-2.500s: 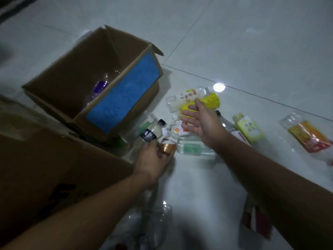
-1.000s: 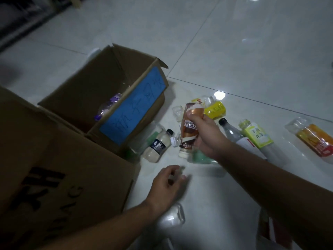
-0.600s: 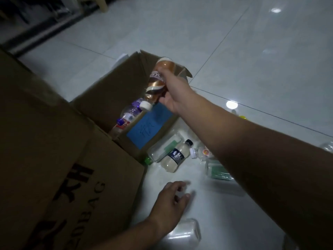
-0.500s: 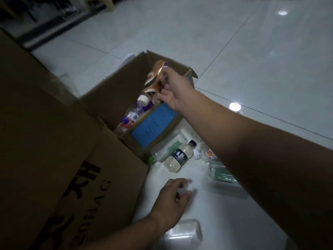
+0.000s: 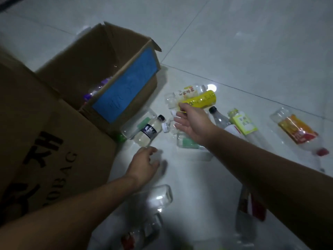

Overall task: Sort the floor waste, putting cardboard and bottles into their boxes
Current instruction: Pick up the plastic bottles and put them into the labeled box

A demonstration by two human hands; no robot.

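Well beyond the fingers, up and to the left, the open cardboard box (image 5: 126, 91) with the blue label stands on the floor (image 5: 252, 51). A few clear bottles with purple caps (image 5: 100, 87) lie inside it. Nearer, at the left edge, a bigger brown box with black print (image 5: 45, 141) fills the corner; its inside is out of sight.

The right hand (image 5: 193, 121) reaches out over the scattered bottles, its fingers (image 5: 182, 121) straight and spread wide, holding nothing. Just past the upper fingertips lies the yellow bottle (image 5: 200, 100); whether they touch it I cannot tell. Behind that lies a clear bottle with a white label (image 5: 185, 92). Left of these fingers lies a small milky bottle (image 5: 148, 130) with a dark label and black cap. Under the wrist lies a green-labelled clear bottle (image 5: 187, 141).

The left hand (image 5: 144, 166) is held low over the floor, fingers loosely curled and empty, just below the milky bottle.

Right of the right arm lie a black-capped clear bottle (image 5: 221, 120), a lime-labelled bottle (image 5: 243, 121) and, farther off, an orange-labelled bottle (image 5: 297, 132). A clear container (image 5: 158, 197) lies by the left forearm.
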